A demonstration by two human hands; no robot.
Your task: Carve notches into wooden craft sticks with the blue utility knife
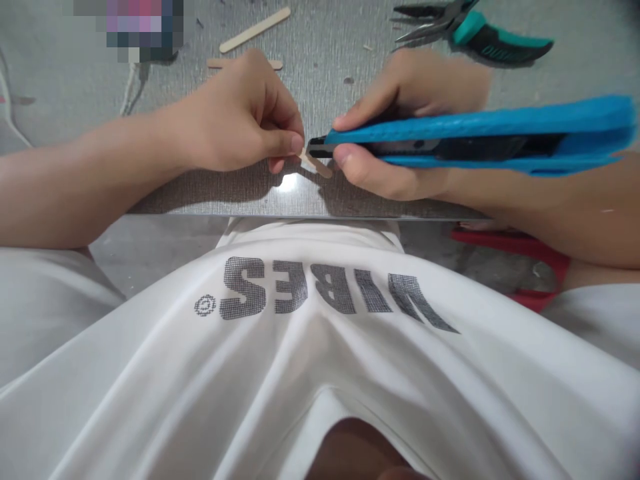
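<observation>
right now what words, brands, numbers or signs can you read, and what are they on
"VIBES": white shirt, upside down in this view.
Round sign beside it: too small to be sure.
"DU...": pliers handle, rest blurred.
Blue cutter: nothing readable.

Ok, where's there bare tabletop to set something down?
Mostly bare, bar a few scraps: the tabletop between the two craft sticks and the needle-nose pliers. Also bare: the patch between the two white cables, beyond the left forearm. Crowded: the front middle, where the left hand pinches a third stick and the right hand holds the utility knife, its tip at that stick.
</observation>
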